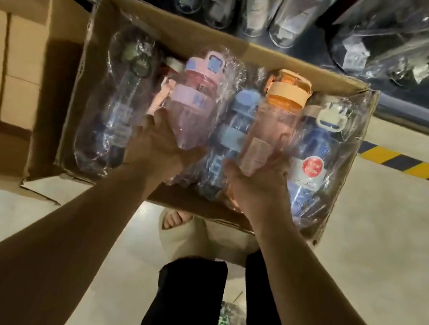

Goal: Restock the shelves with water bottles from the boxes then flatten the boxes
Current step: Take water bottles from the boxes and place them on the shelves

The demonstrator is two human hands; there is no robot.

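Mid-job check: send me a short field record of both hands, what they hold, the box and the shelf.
left hand: grips the base of the pink bottle, plastic-wrapped
right hand: grips the base of the orange bottle, plastic-wrapped
position: both held bottles appear lifted over the open box, lids toward the shelf
box contents: wrapped bottles lying inside, including a blue bottle between the hands
shelf stock: clear bottles
second box: left of the open box

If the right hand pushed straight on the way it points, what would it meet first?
The right hand grips the orange bottle, pointing up-frame. Its cap leads; it looks raised above the far wall of the box, so the clear bottles on the shelf likely come first, though depth is unclear.
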